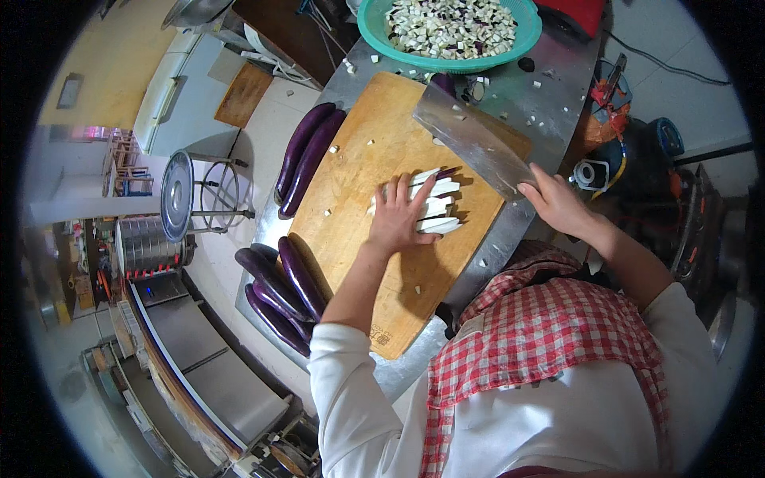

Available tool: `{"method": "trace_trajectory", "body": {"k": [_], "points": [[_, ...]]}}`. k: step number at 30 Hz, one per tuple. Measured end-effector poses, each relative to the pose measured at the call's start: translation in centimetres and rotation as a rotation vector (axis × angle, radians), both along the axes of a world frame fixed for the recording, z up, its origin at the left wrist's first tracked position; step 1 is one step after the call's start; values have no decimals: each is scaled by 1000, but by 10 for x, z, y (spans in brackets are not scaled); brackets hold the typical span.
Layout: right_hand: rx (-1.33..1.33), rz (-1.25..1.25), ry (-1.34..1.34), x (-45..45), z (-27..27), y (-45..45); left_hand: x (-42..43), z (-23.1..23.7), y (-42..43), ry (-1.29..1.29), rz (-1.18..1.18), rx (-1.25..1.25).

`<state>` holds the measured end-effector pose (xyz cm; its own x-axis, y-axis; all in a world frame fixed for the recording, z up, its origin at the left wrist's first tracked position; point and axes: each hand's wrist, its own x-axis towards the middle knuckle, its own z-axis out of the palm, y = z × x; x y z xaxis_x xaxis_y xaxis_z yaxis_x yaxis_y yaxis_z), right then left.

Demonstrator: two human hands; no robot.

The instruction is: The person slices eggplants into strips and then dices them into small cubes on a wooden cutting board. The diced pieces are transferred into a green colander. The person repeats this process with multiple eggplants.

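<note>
My left hand (397, 215) lies flat with fingers spread over a bundle of peeled-looking white eggplant strips (439, 206). The strips rest on a wooden cutting board (352, 185), a few showing purple skin. In my right hand (559, 200) is the handle end of a broad cleaver (472, 140). Its blade slants up and to the left over the board's right part, apart from the strips. Behind the blade, the purple end of an eggplant (443, 82) shows at the board's far edge.
A green plastic basket (373, 36) of diced eggplant (451, 27) stands at the table's far end. Whole eggplants lie left of the board, two farther off (311, 158) and several nearer (275, 287). Scattered cubes dot the metal table (553, 107). A round stool (177, 196) stands left.
</note>
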<state>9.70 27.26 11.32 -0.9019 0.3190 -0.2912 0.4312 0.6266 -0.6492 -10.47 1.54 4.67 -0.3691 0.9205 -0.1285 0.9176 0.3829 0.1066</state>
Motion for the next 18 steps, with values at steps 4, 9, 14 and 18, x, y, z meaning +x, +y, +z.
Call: {"method": "trace_trajectory", "body": {"k": [4, 9, 14, 18], "points": [[318, 228, -40, -19, -19, -12, 58, -9, -4, 78, 492, 35], [433, 490, -32, -57, -28, -50, 70, 2, 23, -68, 881, 21], [405, 625, 29, -69, -18, -56, 72, -8, 4, 5, 913, 176], [372, 587, 22, -58, 19, -53, 71, -7, 12, 2, 976, 171]]}}
